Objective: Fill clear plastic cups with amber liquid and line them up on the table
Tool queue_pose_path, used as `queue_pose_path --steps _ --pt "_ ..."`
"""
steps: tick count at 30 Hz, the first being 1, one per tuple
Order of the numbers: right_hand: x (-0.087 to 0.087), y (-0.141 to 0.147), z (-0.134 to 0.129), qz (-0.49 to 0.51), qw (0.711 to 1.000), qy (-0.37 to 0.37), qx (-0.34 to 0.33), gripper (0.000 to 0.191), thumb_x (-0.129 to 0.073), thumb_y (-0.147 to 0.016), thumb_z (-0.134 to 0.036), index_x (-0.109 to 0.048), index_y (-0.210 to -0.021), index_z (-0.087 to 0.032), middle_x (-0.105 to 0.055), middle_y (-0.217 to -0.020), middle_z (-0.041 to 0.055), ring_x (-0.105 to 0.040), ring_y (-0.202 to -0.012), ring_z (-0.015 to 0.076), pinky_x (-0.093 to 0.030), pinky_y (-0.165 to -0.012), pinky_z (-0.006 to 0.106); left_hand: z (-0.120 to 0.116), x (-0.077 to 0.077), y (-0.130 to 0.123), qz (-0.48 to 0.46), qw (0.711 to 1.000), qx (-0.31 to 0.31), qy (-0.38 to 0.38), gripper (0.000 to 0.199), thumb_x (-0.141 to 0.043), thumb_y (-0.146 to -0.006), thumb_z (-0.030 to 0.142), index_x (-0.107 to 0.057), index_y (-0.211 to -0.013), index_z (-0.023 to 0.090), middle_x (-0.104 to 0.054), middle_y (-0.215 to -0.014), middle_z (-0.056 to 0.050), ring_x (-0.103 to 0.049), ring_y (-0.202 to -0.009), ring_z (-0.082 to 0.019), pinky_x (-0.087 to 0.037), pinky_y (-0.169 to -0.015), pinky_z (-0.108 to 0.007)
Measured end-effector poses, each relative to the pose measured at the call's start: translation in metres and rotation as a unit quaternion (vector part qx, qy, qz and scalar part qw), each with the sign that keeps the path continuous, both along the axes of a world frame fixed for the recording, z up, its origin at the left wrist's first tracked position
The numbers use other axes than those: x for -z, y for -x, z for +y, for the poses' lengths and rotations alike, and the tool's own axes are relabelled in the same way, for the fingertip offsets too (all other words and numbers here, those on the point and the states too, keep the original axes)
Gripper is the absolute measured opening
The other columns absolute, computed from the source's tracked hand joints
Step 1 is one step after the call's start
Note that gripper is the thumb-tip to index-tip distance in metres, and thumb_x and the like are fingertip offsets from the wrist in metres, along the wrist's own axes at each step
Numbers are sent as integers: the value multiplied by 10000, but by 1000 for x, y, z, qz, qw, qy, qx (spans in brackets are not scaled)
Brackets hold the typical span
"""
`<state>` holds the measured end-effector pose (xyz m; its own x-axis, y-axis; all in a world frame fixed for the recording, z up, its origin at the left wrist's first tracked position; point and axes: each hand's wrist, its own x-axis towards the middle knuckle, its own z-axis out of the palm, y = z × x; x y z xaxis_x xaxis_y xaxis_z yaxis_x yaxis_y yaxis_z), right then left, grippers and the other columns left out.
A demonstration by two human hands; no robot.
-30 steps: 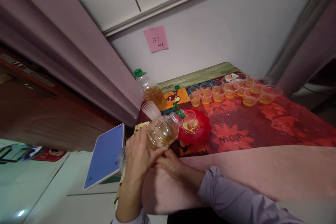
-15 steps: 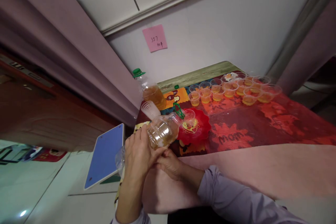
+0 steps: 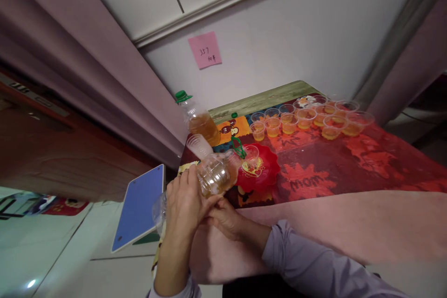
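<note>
The left hand [image 3: 183, 205] is wrapped around the lower body of a tilted clear bottle [image 3: 216, 178] holding amber liquid, its neck pointing toward two o'clock, beside a clear cup [image 3: 251, 156] on a red plate [image 3: 269, 178]. At the bottle's six o'clock, the right hand [image 3: 225, 219] is curled against the left thumb; whether it grips the bottle cannot be told. Nested cups [image 3: 199, 146] lie at eleven o'clock, filled cups [image 3: 289, 124] stand at two.
</note>
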<state>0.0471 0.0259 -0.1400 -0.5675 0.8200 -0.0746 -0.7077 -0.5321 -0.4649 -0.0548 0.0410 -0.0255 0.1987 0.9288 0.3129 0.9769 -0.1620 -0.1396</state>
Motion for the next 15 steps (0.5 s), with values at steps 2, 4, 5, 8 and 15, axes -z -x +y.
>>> queue_pose_path --steps 2,4,5,8,15 --pt "-2 -1 0 -1 1000 1 -4 506 -1061 -579 -505 -701 -795 -222 -764 -897 6 -732 -919 203 -616 -951 433 0 0 -1 5 1000 -2 2 985 -906 -690 678 -535 -1458 187 -744 -1234 -178 -694 -1073 -411 -514 -867 -495" --pt "-3 -1 1 -4 1000 3 -5 511 -1062 -570 -516 -713 -802 -223 -762 -886 3 -724 -894 196 -614 -939 427 0 -2 -3 10 1000 -6 4 1001 -913 -680 679 -533 -1457 176 -743 -1243 -186 -695 -1076 -415 -517 -869 -497" --pt "-3 -1 1 -5 1000 4 -5 510 -1061 -571 -517 -724 -818 -224 -762 -885 3 -721 -890 197 -613 -936 430 0 -3 -4 13 1000 -11 6 1014 -919 -674 677 -530 -1458 166 -741 -1251 -191 -695 -1082 -419 -519 -874 -501" --pt "-3 -1 1 0 1000 6 -6 510 -1063 -573 -496 -738 -853 -220 -762 -889 7 -717 -900 204 -607 -936 442 -2 -8 -11 22 999 -30 19 1012 -932 -681 638 -514 -1465 152 -735 -1289 -200 -695 -1121 -423 -524 -908 -508" --pt "1 2 1 9 1000 2 -7 487 -1052 -605 -471 -696 -803 -206 -744 -893 13 -720 -946 212 -596 -945 438 -6 -26 -28 31 994 -76 79 964 -923 -752 542 -485 -1498 117 -702 -1380 -217 -680 -1243 -407 -522 -1006 -501"
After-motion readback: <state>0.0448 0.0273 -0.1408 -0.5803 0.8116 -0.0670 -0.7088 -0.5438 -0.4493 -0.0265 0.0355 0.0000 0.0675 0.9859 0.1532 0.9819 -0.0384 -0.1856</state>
